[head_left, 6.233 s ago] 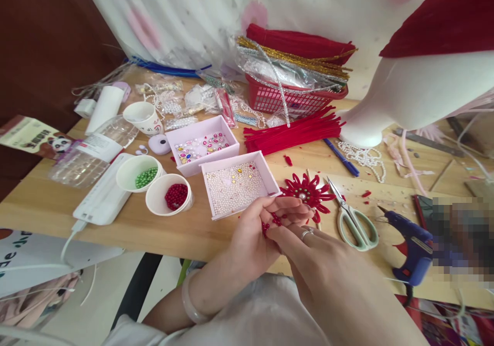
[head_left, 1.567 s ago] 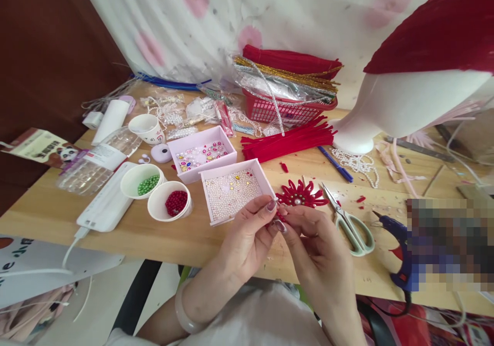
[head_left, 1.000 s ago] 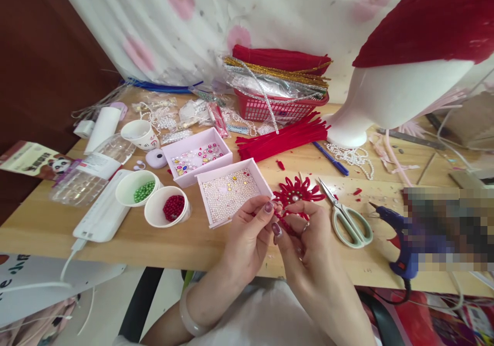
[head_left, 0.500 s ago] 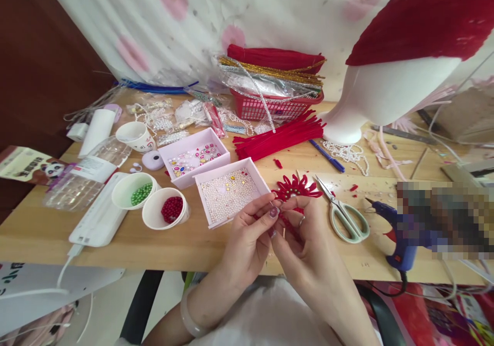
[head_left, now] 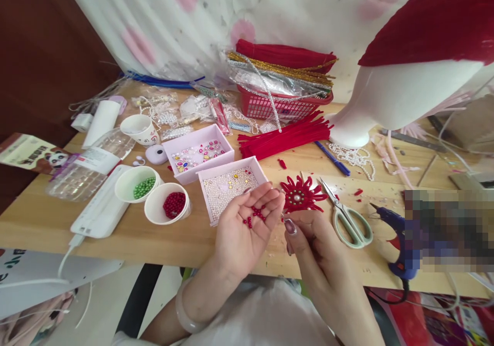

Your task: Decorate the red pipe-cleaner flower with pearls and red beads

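Observation:
My left hand [head_left: 241, 232] is turned palm up and cupped, with several small red beads [head_left: 258, 213] lying in the palm and along the fingers. Close beside its fingertips, my right hand [head_left: 316, 248] pinches a thin wire [head_left: 284, 214] between thumb and forefinger; the wire's far end is too fine to follow. Just beyond both hands, a red fuzzy flower [head_left: 303, 194] with a pearl centre and a ring of small beads lies flat on the table. A lilac tray [head_left: 210, 209] of tiny white pearls stands partly behind my left fingers.
Paper cups of red beads [head_left: 173, 204] and green beads [head_left: 143, 187] stand left, near a second lilac tray [head_left: 181, 172]. Scissors [head_left: 349, 222] and a blue glue gun [head_left: 399, 243] lie right. Behind are red stems [head_left: 283, 136], a red basket [head_left: 270, 106] and a white mannequin head [head_left: 386, 99].
My left hand has gone from a pinch to an upturned cupped palm, showing the red beads. My right hand has moved slightly right and down, apart from the left. The view has shifted slightly.

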A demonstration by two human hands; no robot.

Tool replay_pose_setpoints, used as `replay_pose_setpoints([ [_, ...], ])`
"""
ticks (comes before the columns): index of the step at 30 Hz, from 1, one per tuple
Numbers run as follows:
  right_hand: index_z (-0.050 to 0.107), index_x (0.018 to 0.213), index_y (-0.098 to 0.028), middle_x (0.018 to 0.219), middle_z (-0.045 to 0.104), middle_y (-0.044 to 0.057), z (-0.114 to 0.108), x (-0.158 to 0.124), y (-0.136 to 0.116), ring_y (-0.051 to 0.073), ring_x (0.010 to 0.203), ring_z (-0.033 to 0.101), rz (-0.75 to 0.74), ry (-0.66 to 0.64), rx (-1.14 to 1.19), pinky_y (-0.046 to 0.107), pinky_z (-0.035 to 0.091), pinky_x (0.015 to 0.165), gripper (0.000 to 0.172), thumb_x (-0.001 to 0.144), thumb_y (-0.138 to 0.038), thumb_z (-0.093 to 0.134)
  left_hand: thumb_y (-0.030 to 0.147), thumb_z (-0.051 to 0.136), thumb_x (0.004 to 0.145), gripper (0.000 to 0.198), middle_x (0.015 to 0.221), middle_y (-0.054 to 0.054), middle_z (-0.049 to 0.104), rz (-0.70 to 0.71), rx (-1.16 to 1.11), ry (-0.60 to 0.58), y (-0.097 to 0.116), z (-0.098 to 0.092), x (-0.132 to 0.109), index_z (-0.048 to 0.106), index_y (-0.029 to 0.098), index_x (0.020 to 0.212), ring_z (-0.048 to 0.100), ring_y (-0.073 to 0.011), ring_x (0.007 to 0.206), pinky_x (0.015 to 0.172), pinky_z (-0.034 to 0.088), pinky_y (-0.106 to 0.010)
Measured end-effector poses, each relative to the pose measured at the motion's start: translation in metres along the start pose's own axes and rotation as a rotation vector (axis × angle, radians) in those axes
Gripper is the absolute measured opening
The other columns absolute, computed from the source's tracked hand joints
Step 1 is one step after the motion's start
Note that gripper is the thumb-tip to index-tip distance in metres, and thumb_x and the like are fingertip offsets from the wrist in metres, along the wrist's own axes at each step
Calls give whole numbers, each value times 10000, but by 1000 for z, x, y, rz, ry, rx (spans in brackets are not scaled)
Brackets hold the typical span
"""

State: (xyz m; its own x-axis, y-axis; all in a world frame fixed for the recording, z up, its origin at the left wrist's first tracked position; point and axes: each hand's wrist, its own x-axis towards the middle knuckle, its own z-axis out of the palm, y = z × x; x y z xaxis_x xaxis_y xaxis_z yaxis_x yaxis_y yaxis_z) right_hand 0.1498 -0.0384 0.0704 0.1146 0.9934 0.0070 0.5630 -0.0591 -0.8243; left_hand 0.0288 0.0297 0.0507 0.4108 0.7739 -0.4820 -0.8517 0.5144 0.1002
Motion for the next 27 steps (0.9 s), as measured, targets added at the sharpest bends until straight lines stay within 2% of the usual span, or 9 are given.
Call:
replay_pose_setpoints([
  [3,543,988,-251,716,587,-27,-2,0,-2,135,603,571,-76,-66,-58,232,454,537,125,1044,-240,432,241,426,1008,417,962,-126,822,-29,0,-59,0,3,-1,799,62,955,769,-196,980,961,582,-292],
  [8,520,1079,-243,749,668,-22,-7,0,-6,141,618,640,-201,-182,-180,237,484,571,184,998,-119,411,322,388,1045,462,1141,-129,797,-21,4,-103,2,7,-3,765,58,1085,719,-212,1154,1055,529,-308],
  [13,556,1030,-225,698,677,0,-6,1,-9,172,569,634,-275,-197,-296,256,439,513,183,966,-102,436,318,371,1048,468,1087,-100,813,-16,53,-94,-1,7,-4,779,88,1048,728,-192,1132,1045,524,-281],
  [17,574,1032,-207,665,669,8,-3,5,-9,164,519,616,-307,-202,-295,246,426,477,212,958,-92,413,303,387,1037,457,1075,-108,813,-7,88,-108,-3,6,-4,788,83,1030,720,-202,1147,1072,503,-285],
  [27,585,1111,-193,668,661,11,0,5,-6,168,512,606,-267,-234,-333,248,428,481,244,967,-118,403,285,401,1023,451,1035,-117,811,10,127,-82,-5,4,-2,804,86,986,728,-209,1106,1087,485,-304],
])
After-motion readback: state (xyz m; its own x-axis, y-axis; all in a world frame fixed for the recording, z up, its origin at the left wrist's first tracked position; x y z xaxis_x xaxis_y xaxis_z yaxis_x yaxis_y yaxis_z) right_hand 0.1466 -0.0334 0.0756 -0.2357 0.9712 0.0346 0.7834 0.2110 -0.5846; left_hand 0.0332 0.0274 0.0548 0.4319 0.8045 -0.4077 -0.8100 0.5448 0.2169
